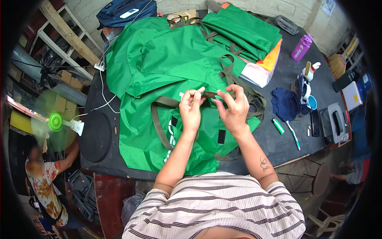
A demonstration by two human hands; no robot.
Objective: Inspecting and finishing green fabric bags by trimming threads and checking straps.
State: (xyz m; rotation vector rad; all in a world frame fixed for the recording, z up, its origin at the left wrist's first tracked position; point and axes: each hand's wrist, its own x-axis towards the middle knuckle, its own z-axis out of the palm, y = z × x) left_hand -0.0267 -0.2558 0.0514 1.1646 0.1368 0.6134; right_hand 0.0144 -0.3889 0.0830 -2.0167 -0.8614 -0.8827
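A large green fabric bag lies spread across the dark table in front of me. Near its middle, my left hand pinches one part of a dark olive strap between thumb and fingers. Just to the right, my right hand is closed with thumb and fingertips at the strap's other side; exactly what the tips grip is partly hidden. Another olive strap loops out left of my left wrist. A small black patch shows on the green fabric beside my right forearm. White lettering is partly covered by my left arm.
Folded green fabric is stacked at the back right. A purple bottle, a green lighter-like tube, a toothbrush and a grey case stand or lie right. A small green fan is at left; a person is beyond.
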